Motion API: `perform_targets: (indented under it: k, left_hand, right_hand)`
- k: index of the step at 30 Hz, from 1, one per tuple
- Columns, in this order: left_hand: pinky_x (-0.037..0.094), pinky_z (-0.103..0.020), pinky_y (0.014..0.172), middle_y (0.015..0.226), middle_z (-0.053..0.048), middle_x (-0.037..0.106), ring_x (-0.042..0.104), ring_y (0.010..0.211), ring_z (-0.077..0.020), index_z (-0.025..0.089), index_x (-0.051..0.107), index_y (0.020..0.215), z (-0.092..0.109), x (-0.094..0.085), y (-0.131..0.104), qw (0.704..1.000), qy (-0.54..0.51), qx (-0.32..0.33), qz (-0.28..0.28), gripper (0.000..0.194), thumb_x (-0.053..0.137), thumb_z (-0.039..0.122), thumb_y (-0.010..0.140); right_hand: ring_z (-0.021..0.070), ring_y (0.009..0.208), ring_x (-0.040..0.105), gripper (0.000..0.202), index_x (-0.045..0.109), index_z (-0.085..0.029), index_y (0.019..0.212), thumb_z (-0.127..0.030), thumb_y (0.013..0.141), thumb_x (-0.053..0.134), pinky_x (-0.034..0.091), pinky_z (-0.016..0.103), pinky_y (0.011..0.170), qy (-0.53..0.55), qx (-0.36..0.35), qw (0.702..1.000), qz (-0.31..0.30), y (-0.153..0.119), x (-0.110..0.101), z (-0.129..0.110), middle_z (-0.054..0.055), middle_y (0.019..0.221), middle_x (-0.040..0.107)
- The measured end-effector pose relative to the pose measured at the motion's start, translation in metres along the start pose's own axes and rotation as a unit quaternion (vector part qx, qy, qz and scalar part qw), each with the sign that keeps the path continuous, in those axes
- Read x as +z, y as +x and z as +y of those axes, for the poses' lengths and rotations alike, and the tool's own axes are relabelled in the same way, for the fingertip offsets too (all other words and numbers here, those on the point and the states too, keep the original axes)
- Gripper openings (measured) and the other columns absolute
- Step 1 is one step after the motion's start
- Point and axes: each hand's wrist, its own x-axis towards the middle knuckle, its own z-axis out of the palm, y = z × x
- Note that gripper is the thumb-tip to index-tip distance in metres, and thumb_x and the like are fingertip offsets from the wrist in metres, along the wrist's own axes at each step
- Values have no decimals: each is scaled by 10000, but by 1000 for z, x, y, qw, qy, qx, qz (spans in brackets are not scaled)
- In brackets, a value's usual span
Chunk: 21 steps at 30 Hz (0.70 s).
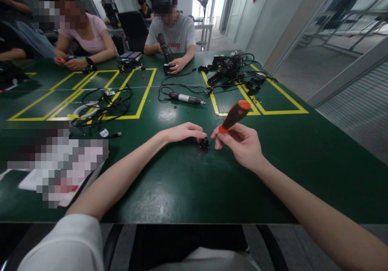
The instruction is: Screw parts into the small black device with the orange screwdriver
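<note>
A small black round part (203, 146) rests on the green table in front of me. My left hand (188, 133) reaches in from its left, thumb and fingers closed on the part's upper end. On the other side, my right hand (242, 141) grips a screwdriver (235, 115) with an orange and black handle. The handle leans up to the right, and the thin shaft slopes down toward the part. Whether the tip touches it is too small to tell. My right fingers partly cover the shaft.
Beyond my hands lies a corded electric screwdriver (186, 98), with tiny bits near it. Tangled black cables (228, 71) sit at the back right, more cables (106, 105) at the left. A pixelated pinkish item (81, 170) lies near my left forearm. Two people work across the green table (169, 182).
</note>
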Motion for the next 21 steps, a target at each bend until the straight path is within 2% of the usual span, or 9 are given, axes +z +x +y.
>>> perform_targets:
  k: [6, 10, 16, 21]
  left_hand:
    - [401, -319, 830, 751, 6, 604, 520, 784, -161, 163, 658, 729, -2, -1, 0, 1000, 5, 9, -2, 398, 680, 552, 810]
    - [417, -322, 850, 794, -9, 638, 550, 827, -173, 159, 672, 744, -2, -1, 0, 1000, 13, 5, -1, 395, 672, 545, 826]
    - [435, -344, 934, 822, -22, 672, 595, 879, -190, 155, 713, 815, 0, 0, -1, 1000, -14, -1, 6, 348, 647, 493, 867]
    - [441, -322, 890, 790, -5, 668, 584, 831, -167, 159, 689, 734, -3, -2, -1, 999, -47, 7, -5, 264, 717, 417, 782]
  right_hand:
    - [149, 568, 691, 291, 715, -197, 948, -482, 910, 758, 606, 307, 560, 33, 10, 999, -10, -1, -1, 3, 38, 780, 759]
    - [136, 550, 677, 259, 677, -201, 870, -427, 883, 804, 590, 282, 546, 38, -7, 999, 2, -3, 1, 3, 22, 743, 753]
    - [133, 554, 675, 246, 732, -200, 814, -416, 841, 845, 596, 280, 559, 10, -11, 1000, 11, -1, 1, 0, 14, 728, 721]
    - [146, 566, 683, 289, 750, -200, 857, -485, 894, 775, 612, 306, 570, 6, 2, 1000, -1, 0, 0, 0, 28, 739, 734]
